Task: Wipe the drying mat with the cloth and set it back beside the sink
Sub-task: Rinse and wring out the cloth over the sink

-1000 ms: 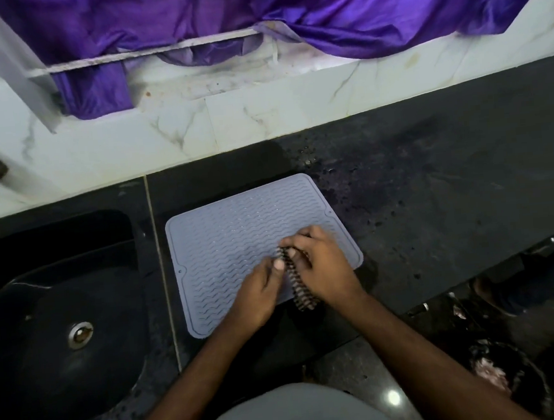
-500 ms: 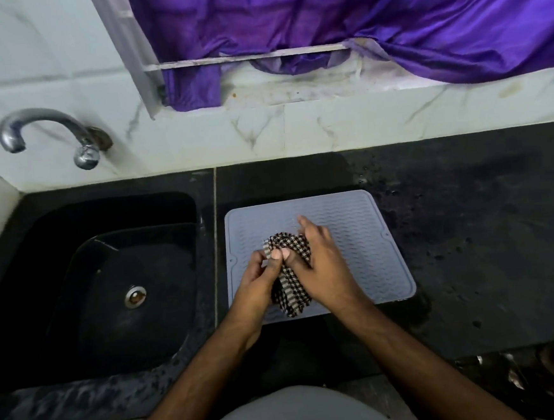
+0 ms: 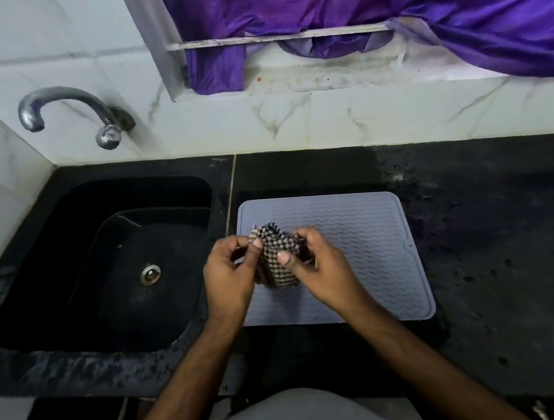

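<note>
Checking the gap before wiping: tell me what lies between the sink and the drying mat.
In the head view, only bare black counter with a thin seam line separates the sink from the drying mat.

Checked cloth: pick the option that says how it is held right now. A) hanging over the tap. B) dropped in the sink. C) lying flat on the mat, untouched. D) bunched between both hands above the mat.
D: the checked cloth is bunched up in the grip of the left hand and right hand, held over the grey drying mat beside the sink.
</note>
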